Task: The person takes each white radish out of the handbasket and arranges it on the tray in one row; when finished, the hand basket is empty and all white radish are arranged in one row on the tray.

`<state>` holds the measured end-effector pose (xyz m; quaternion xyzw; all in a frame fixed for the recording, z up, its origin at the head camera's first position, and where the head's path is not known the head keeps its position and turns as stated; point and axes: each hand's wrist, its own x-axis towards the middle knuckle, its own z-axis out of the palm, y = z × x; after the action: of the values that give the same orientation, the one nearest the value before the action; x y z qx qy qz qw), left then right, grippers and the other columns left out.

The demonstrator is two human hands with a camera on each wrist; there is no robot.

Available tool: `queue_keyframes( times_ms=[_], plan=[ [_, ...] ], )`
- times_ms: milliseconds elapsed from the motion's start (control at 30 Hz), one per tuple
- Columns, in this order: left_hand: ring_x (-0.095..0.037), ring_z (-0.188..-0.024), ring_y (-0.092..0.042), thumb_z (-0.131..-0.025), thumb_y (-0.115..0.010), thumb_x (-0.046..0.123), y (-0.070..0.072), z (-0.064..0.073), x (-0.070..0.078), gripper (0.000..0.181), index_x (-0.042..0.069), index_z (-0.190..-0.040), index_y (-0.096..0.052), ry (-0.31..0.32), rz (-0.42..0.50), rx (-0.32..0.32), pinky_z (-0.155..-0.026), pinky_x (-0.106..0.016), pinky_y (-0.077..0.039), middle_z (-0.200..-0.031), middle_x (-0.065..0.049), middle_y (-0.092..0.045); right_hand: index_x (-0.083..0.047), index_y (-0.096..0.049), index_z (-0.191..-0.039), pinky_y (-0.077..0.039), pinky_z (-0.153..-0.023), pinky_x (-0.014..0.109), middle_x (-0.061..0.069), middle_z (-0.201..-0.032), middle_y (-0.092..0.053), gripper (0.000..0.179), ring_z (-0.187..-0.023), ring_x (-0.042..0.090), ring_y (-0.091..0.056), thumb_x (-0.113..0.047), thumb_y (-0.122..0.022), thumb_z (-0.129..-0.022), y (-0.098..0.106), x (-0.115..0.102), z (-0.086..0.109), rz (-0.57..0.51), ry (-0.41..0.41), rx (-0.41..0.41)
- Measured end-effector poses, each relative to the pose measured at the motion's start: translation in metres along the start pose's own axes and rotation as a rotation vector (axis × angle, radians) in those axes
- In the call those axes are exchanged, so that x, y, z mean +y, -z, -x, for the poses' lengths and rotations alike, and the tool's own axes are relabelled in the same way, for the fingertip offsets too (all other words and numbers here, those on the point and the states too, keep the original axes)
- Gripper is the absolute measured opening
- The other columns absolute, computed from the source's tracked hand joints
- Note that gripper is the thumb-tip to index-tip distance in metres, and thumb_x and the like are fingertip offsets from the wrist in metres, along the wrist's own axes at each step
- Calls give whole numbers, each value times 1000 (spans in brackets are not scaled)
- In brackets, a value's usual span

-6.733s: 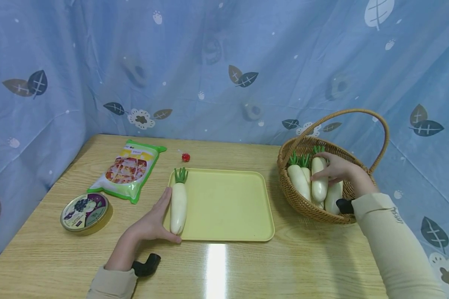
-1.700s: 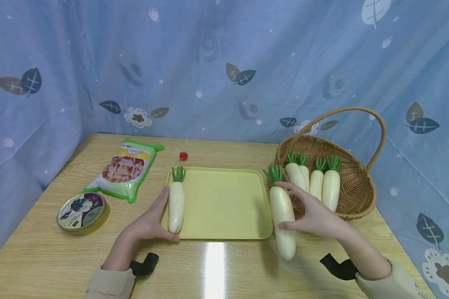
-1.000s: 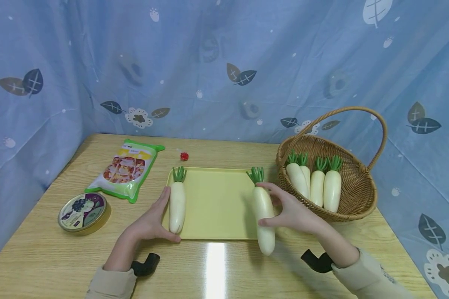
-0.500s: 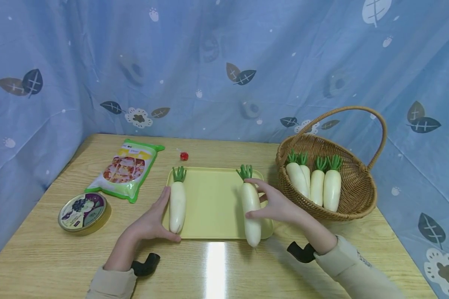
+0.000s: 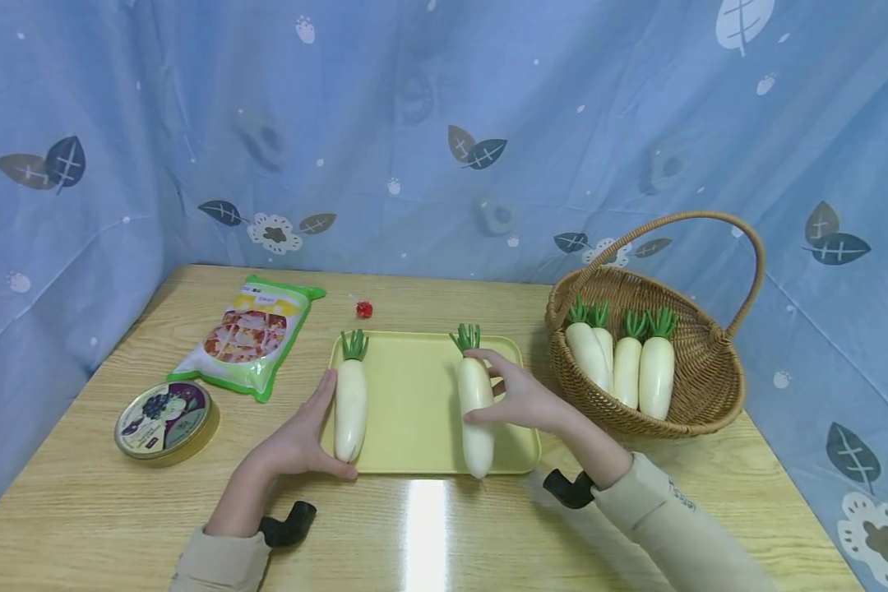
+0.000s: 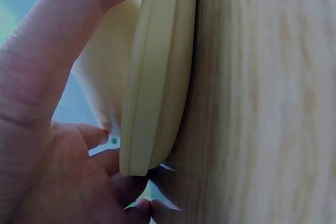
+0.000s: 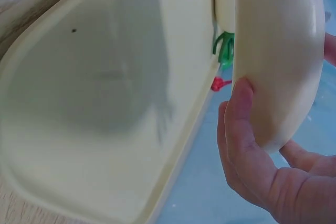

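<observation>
My left hand (image 5: 292,440) grips the left end of a yellow tray (image 5: 414,395), its thumb at the front edge and its fingers along the left rim. A white radish with green leaves (image 5: 351,411) lies in the tray beside those fingers. Over the tray's right half, my right hand (image 5: 521,399) holds another white radish (image 5: 478,448) between thumb and fingers, leaves pointing away. In the right wrist view, this radish (image 7: 283,40) is raised above the tray (image 7: 105,145), which bears a shadow. The left wrist view shows the tray's rim (image 6: 152,87) close to my left fingers.
At the right, a wicker basket (image 5: 714,378) with a tall handle holds several radishes (image 5: 656,378). A green-edged food packet (image 5: 255,337) and a round tin (image 5: 166,421) lie at the left. A small red item (image 5: 364,309) sits behind the tray. Blue patterned cloth (image 5: 414,164) hangs behind.
My right hand took a radish out of the basket and carried it left, from beside the tray to over its right half. My left hand has stayed at the tray's left end.
</observation>
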<state>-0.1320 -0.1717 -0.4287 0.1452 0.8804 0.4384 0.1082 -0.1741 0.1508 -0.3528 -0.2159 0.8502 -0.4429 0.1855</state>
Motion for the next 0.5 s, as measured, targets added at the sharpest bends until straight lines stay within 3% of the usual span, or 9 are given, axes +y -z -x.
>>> queue_keyframes(
  times_ms=[500],
  plan=[
    [-39,-135,5,-46,-90,34,0,0,2,144,-3,-143,10,5,9,1,-107,-55,-6,-149,-24,10,-11,-32,-140,-52,-65,34,23,-115,-47,84,-85,27,-60,-10,-77,-68,-18,-4,-25,-98,-52,-10]
  ],
)
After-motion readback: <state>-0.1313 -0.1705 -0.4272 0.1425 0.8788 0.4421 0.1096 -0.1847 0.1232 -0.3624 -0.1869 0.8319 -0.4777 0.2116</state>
